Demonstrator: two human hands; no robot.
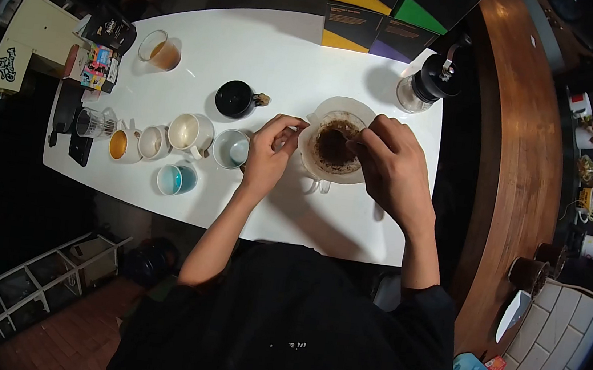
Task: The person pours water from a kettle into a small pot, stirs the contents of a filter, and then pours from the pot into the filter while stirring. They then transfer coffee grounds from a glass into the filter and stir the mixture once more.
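A coffee dripper [302,158] with a pale paper filter [342,104] inside stands on a glass server, whose handle [320,186] shows below. Wet dark coffee grounds [334,145] line the filter. My left hand [271,154] is curled at the dripper's left rim, thumb and fingertips against it. Over the right side of the filter, my right hand [392,168] is closed in a pinch, fingertips above the grounds. Whatever it pinches is hidden by the fingers. A clear-blue cup [232,150] sits just left of my left hand.
Several cups stand on the white table [257,210], among them a black cup [234,99] and a blue-tinted cup [176,180]. A glass of brown liquid [161,53] is farther back. A hand grinder [428,84] and printed boxes [381,19] stand at the back right.
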